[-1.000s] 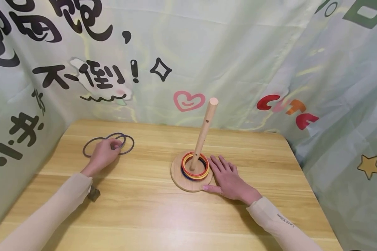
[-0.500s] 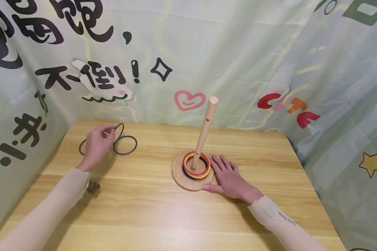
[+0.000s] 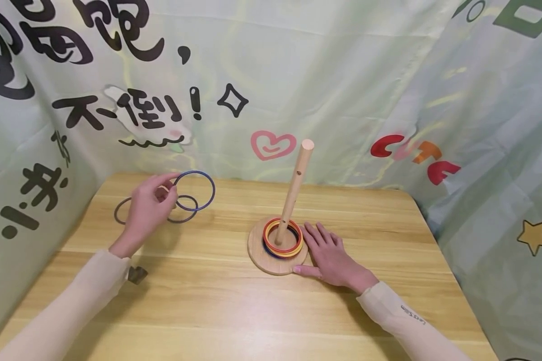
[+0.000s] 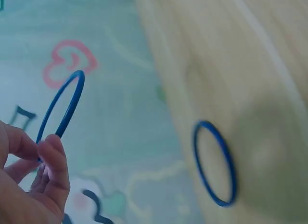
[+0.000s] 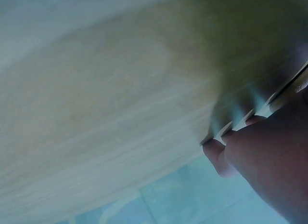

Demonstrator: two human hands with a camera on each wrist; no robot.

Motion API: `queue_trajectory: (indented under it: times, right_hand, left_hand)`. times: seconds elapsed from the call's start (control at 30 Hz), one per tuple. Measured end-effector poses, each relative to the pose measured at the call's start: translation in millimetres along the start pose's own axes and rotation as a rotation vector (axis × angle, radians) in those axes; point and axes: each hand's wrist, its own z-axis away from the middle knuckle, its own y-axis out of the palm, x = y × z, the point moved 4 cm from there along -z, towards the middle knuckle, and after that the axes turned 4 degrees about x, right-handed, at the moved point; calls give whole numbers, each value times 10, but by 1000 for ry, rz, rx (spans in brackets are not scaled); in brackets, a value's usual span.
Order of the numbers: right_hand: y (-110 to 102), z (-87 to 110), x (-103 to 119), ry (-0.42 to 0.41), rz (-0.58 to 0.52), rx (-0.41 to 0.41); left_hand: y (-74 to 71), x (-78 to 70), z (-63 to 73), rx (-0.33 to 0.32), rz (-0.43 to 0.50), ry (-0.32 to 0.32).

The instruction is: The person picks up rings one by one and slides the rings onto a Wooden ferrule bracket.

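In the head view my left hand (image 3: 148,204) pinches a blue ring (image 3: 214,190) between thumb and fingers, raised above the tabletop. The left wrist view shows this ring tilted up from the fingertips. Below it lies a second blue ring (image 4: 233,176) on the wood. A third dark ring (image 3: 116,210) is partly hidden behind the left hand. My right hand (image 3: 331,261) lies with spread, fairly straight fingers against the right edge of a round wooden base (image 3: 259,260). Red, yellow and dark blue rings, the red ring (image 3: 280,219) uppermost, lie around its upright peg (image 3: 293,193).
The wooden table (image 3: 235,311) is bounded at the back and sides by a printed cloth (image 3: 343,90). A small dark item (image 3: 137,275) shows beside the left wrist. The peg stands tall between the held ring and the right hand.
The left hand has lifted one blue ring off the others and turned it, so it now shows as a wide loop to the hand's right. The right hand and base have stayed put.
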Motion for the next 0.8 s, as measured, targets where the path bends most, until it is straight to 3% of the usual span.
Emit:
queue_trajectory:
  times: [0.43,0.8]
  right_hand:
    - [43,-8,-56,-27,-24,-28]
    - [32,-9,-47,-32,-18,-37]
  left_hand:
    - [167,-873,-83,127,280,-59]
    - [331,-1611,-364,172,445,9]
